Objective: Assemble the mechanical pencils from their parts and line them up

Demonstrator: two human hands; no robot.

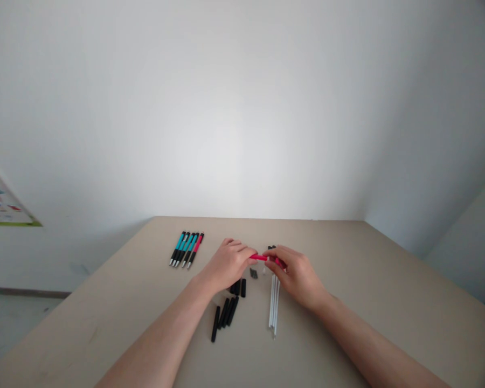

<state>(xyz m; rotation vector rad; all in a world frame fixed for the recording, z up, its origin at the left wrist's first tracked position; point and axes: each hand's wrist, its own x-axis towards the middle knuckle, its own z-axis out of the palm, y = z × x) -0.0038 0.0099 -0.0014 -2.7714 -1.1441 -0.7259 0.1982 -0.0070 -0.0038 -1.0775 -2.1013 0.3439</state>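
Note:
Both hands meet over the middle of the beige table (367, 280). My left hand (228, 264) and my right hand (295, 269) each pinch one end of a red pen barrel (260, 257), held level just above the tabletop. Under and behind my left hand lie several black pen grips (226, 312) in a loose group. Below my right hand lie a few white refills (274, 304), side by side. A small dark bunch of tiny parts (254, 274) lies between the hands.
A row of finished pens (187, 249), several teal and one red, lies at the back left of the table. A white wall rises behind the table. A poster (0, 207) hangs low on the left wall.

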